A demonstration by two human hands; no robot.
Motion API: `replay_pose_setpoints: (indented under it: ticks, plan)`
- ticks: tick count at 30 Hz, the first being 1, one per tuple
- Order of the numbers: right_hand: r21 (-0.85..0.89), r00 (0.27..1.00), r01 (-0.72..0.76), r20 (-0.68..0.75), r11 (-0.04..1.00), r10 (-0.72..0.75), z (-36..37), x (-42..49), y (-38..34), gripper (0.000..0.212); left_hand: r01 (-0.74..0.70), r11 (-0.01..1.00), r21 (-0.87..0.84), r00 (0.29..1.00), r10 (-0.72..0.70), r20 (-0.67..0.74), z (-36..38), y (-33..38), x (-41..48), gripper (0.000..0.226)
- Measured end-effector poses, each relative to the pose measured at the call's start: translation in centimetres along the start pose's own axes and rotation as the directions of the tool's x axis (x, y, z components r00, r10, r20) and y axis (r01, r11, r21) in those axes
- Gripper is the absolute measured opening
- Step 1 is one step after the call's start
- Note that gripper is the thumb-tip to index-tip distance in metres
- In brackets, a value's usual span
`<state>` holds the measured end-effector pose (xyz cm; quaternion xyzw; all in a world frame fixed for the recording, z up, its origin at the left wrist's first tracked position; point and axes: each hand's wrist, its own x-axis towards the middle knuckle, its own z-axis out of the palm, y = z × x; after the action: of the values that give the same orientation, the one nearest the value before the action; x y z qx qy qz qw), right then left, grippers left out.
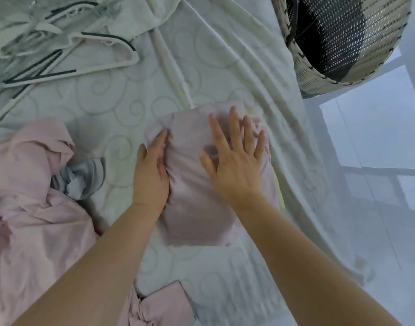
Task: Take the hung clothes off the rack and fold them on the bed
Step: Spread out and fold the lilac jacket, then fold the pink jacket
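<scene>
A folded lilac garment [197,208] was seen lying on the bed cover [121,107], near the middle of the view. The right hand [234,158] was laid flat on top of it, fingers straight and spread apart, nothing gripped. The left hand [152,175] was set against the garment's left edge, fingers straight and held together, with cloth bunched along them but not pinched. A loose pile of pink clothes [32,184] was left on the bed at the left, with a grey garment [84,177] touching it. Hangers [67,50] were heaped at top left. A woven basket [319,74] was seen at top right, beside the bed, over a pale tiled floor [378,137]. Another pink cloth [164,304] was seen at the bottom edge.
</scene>
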<state>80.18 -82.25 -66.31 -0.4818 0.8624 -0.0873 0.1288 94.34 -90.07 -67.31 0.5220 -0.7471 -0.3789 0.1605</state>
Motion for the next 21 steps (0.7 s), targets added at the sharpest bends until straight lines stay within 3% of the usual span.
replay_pose_setpoints:
  ticks: [2, 5, 8, 10, 12, 15, 19, 21]
  plan:
    - [-0.02, 0.991, 0.014, 0.132, 1.0, -0.011, 1.1, 0.9, 1.1, 0.066, 0.03, 0.999, 0.032, 1.0, -0.03, -0.005, -0.1, -0.8, 0.4, 0.044]
    - [-0.015, 0.984, 0.007, 0.177, 1.0, -0.004, 2.1, 1.3, 2.2, 0.066, 0.069, 0.991, 0.11, 0.998, -0.068, -0.016, -0.2, -1.1, 1.0, 0.041]
    - [-0.008, 0.993, 0.038, 0.113, 0.999, -0.037, 1.4, 0.4, 1.8, 0.068, -0.096, 0.933, 0.348, 0.983, 0.144, -0.115, -0.1, 0.4, 0.6, 0.036]
    - [-0.032, 0.994, 0.09, 0.064, 0.995, -0.088, 1.1, -1.5, 1.8, 0.07, -0.331, 0.842, 0.425, 0.94, 0.336, 0.064, 0.1, 1.1, -0.4, 0.046]
    - [-0.063, 0.989, 0.126, 0.086, 0.99, -0.12, 1.7, -3.8, 2.6, 0.071, -0.432, 0.788, 0.438, 0.898, 0.329, 0.294, 0.4, 0.5, -1.3, 0.064]
    - [-0.132, 0.984, 0.155, 0.112, 0.979, -0.141, 3.0, -5.4, 4.2, 0.072, -0.447, 0.759, 0.474, 0.855, 0.207, 0.476, 0.4, -2.2, -2.0, 0.085]
    - [-0.144, 0.977, 0.159, 0.167, 0.977, -0.134, 3.5, -4.9, 4.3, 0.075, -0.406, 0.792, 0.456, 0.798, 0.065, 0.599, 0.2, -3.2, -1.0, 0.116]
    - [-0.134, 0.976, 0.143, 0.183, 0.981, -0.118, 2.8, -5.2, 4.0, 0.08, -0.413, 0.797, 0.442, 0.782, 0.06, 0.621, -0.2, -2.6, -1.3, 0.129]
